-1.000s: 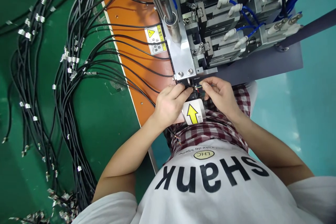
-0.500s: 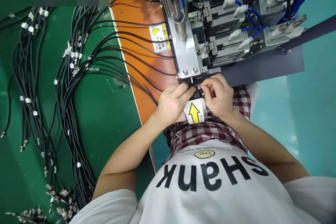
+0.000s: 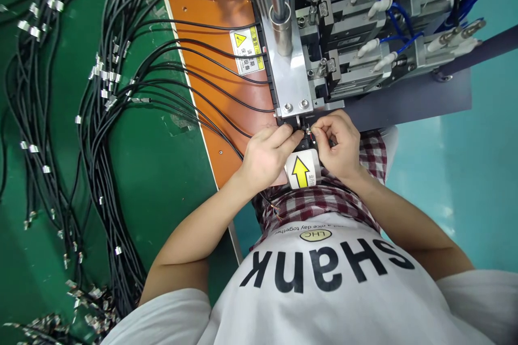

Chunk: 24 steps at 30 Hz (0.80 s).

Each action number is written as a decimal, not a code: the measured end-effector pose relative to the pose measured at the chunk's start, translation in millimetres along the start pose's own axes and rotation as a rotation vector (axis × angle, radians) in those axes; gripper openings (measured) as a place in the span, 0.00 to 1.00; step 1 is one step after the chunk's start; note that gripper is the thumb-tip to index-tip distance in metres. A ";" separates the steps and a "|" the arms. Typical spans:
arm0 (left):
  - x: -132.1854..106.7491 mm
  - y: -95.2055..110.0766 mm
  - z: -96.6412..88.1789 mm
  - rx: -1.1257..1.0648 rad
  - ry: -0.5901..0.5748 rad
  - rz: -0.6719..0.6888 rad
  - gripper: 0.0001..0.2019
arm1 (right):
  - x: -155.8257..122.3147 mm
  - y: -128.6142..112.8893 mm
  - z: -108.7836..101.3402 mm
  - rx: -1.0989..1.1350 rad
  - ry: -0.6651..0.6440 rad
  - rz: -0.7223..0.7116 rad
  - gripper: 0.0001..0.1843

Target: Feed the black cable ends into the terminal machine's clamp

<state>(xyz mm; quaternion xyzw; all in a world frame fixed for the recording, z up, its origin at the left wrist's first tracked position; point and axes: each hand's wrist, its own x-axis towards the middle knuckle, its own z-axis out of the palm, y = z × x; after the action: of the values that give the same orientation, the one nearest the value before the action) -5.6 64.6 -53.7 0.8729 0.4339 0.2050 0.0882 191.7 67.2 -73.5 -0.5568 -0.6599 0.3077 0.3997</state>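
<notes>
Left hand (image 3: 267, 156): you curl it narrow over a black cable (image 3: 226, 135) just below the steel press plate (image 3: 289, 73), grip unclear | right hand (image 3: 338, 145): you pinch thin wire ends (image 3: 309, 132) just below the plate | bundled black cables (image 3: 101, 118): well left of the plate

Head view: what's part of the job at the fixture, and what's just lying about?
Job:
- left hand on the black fixture
- right hand pinching thin wire ends
- black cables running across the orange board to the fixture

Lying about:
- metal-tipped black cable bundles on the green bench mat
</notes>
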 end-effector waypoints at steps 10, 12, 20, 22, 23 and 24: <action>-1.0 -1.2 1.2 0.006 0.000 -0.001 0.19 | -0.3 0.2 0.2 0.007 0.002 0.020 0.08; -1.5 -1.2 1.2 -0.010 -0.016 -0.018 0.20 | 0.1 -0.7 0.6 0.013 -0.002 0.044 0.09; -1.1 -0.8 0.5 0.003 -0.010 0.001 0.19 | -2.6 7.5 1.6 0.128 -0.030 0.208 0.12; -1.0 -1.0 0.2 -0.013 -0.011 0.003 0.19 | -1.7 10.9 -1.4 0.235 -0.079 0.329 0.14; -0.9 -1.0 0.1 -0.017 -0.004 0.007 0.19 | -0.6 11.2 -3.2 0.277 -0.103 0.376 0.16; -0.8 -1.0 0.0 -0.018 0.006 0.015 0.19 | 0.8 10.3 -4.8 0.303 -0.124 0.405 0.17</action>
<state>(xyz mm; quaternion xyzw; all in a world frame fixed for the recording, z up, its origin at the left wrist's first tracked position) -6.7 64.6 -54.3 0.8745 0.4260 0.2123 0.0931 200.8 69.8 -79.8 -0.5915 -0.5045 0.5103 0.3677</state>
